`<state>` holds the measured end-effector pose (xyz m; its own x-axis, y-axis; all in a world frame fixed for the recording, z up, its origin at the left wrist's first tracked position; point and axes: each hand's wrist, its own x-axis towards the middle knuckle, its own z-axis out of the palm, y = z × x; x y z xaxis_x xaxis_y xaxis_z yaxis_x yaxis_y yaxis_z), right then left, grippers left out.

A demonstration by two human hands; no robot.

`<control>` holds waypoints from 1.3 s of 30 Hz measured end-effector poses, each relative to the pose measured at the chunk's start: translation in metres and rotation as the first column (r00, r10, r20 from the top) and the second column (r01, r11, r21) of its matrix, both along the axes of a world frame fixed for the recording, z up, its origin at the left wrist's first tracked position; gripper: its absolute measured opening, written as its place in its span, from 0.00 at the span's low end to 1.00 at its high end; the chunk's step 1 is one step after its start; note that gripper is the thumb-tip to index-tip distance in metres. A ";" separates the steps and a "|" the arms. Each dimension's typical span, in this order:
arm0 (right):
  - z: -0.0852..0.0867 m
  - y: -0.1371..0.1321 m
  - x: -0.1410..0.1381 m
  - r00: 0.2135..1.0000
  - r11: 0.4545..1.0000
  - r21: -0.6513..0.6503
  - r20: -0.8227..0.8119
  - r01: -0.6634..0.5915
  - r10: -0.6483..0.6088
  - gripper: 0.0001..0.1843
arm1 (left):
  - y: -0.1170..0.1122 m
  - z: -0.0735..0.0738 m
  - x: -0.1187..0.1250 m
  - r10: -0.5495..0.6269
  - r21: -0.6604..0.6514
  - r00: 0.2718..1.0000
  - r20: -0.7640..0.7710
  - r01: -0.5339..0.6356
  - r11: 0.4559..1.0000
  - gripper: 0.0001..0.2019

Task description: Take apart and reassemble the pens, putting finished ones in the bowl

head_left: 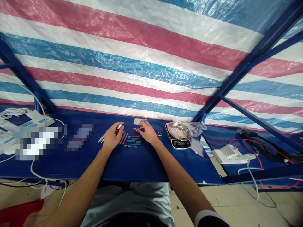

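On the blue table, my left hand is closed around a white pen, whose rounded end shows at the thumb. White pen-like sticks lie beside that hand's left edge. My right hand has its fingers bent together over small slim pieces at its left. A reddish piece shows at its fingertips, too small to name for sure. Between the hands lies a loose group of short blue, teal and red pen-like pieces. More thin red and white ones lie right of my right hand.
A digital scale with a round metal bowl stands to the right, beside clear plastic bags. A small clear packet lies behind my hands. Power strips and cables sit at both sides; blue frame posts rise behind.
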<state>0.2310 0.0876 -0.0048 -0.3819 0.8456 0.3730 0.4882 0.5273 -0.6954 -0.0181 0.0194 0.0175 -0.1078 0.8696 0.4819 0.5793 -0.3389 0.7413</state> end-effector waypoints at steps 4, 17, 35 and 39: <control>-0.004 0.009 -0.003 1.000 0.998 -0.058 -0.021 0.003 -0.004 0.14 | 0.010 -0.001 0.007 0.015 -0.045 0.999 0.052 -0.013 0.999 0.19; -0.001 0.018 -0.001 0.998 0.991 -0.117 -0.033 0.056 -0.061 0.18 | 0.058 -0.010 0.027 -0.112 -0.101 0.984 0.138 0.127 0.987 0.21; 0.005 -0.024 -0.020 0.827 0.951 -0.303 -0.550 -0.069 -0.115 0.29 | 0.032 -0.006 0.036 -0.223 -0.109 0.865 0.449 0.301 0.947 0.28; 0.016 -0.027 -0.013 0.810 0.958 -0.287 -0.565 -0.014 -0.157 0.33 | 0.025 0.000 0.036 -0.175 -0.065 0.892 0.417 0.221 0.973 0.22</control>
<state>0.2183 0.0602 0.0108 -0.1031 0.9597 0.2615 -0.0194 0.2610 -0.9652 0.0178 0.0443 0.0179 -0.0941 0.9373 0.3355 0.1491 -0.3199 0.9356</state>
